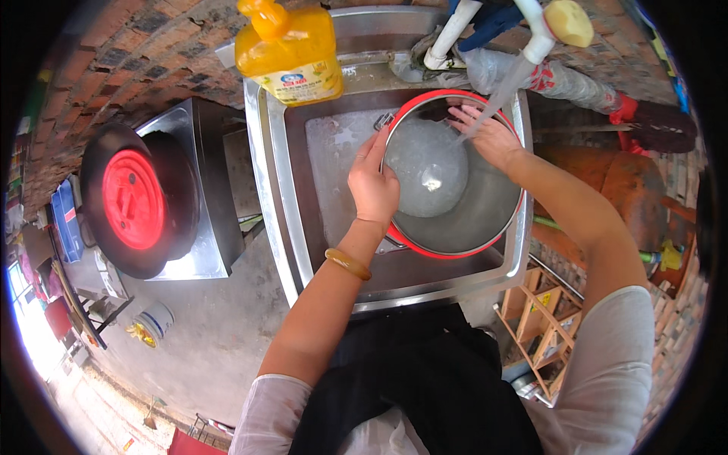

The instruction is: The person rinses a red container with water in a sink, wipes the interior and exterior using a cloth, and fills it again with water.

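My left hand point(374, 182) grips the left rim of a round metal pot point(478, 219) with a red outer edge, held tilted over a stainless steel sink point(270, 153). Water lies in the pot's lower left part. From a white pipe spout point(537, 50) at the top right, a stream of water point(493, 99) runs down into the pot. My right hand point(488, 135) is at the pot's upper right side, fingers spread by the stream, holding nothing that shows. Shallow water point(335, 170) covers the sink's bottom. A yellow pump bottle point(298, 62) stands at the sink's back left corner.
On a metal stand point(213, 187) left of the sink lies a dark round lid with a red centre point(135, 199). A white bucket point(156, 320) is on the floor. To the right are an orange rusty tank point(608, 182) and a wooden rack point(540, 318). A brick wall point(131, 62) rises behind.
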`<state>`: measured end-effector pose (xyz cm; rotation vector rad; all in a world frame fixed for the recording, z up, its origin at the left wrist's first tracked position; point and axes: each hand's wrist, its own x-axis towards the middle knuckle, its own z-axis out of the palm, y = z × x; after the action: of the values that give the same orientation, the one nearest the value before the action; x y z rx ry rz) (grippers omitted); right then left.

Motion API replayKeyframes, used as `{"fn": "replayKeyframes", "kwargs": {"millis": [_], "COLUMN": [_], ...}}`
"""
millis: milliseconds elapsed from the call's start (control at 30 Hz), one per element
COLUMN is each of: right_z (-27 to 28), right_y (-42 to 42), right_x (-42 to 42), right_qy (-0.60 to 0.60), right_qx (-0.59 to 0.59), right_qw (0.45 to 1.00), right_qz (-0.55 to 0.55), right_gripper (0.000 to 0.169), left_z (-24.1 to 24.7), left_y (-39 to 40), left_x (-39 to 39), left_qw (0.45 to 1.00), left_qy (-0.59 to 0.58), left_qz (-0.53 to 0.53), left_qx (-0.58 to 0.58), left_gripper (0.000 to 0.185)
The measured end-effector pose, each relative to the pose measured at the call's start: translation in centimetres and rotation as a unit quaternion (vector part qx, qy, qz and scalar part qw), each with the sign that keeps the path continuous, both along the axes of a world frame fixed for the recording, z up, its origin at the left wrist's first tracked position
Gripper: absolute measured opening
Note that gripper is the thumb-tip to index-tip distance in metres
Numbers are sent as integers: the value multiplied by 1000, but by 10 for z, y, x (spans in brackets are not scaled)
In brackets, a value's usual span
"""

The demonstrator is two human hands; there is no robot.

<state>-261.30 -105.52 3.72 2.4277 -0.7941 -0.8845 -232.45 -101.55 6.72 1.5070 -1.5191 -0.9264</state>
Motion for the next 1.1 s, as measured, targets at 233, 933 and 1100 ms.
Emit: {"fn": "replayKeyframes", "kwargs": {"millis": [233,933,1100], "right_z": [-129,-205,-65], "right_y": [113,-8,11], "right_x": [97,152,173], "right_qy": [-50,-388,-476], "right_qx": [429,240,165], "right_qw": [738,676,640], "right_qz": [-519,-580,-580], "right_gripper": [46,37,25], "left_z": [-2,7,-16], "left_y": [3,-1,0], "left_x": [-3,-14,-3], "left_qw": [1000,999,986], "left_qy": [-7,28,124], "left_qz": [17,21,81], "left_qx": [-9,-13,72], "left_gripper": [58,51,44]}}
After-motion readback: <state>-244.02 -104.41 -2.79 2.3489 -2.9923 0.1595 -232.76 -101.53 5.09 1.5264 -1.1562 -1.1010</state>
